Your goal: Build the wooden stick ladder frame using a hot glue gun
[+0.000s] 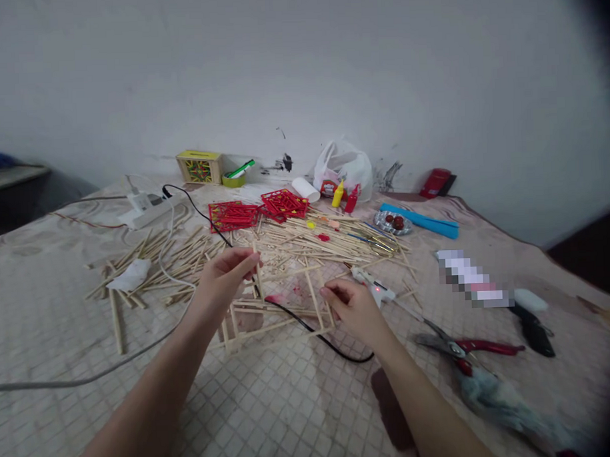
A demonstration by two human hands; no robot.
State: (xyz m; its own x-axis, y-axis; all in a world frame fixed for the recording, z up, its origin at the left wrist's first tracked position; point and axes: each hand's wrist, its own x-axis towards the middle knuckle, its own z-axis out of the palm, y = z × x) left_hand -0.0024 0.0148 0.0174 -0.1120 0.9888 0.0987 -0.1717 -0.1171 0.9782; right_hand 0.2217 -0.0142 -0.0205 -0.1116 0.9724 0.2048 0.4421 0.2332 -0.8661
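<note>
Just above the tiled cloth is a light frame of thin wooden sticks (283, 333), built of long bars and short crosspieces. My left hand (231, 270) is closed in a pinch on an upright wooden stick (258, 283) at the far left part of the frame. Whether that stick is joined to the frame I cannot tell. On the right, thumb and fingers of my right hand (352, 305) pinch the frame's right end. A white glue gun (376, 286) with a small red light lies just beyond my right hand. Behind the frame, red stick panels (284, 204) lie on the table.
Loose sticks (186, 252) spread across the middle. A black cable (334, 347) runs under the frame. Pruning shears (456, 348) and a black-handled knife (533, 327) lie at right. A power strip (149, 210), a decorated box (200, 167) and a plastic bag (345, 167) stand behind.
</note>
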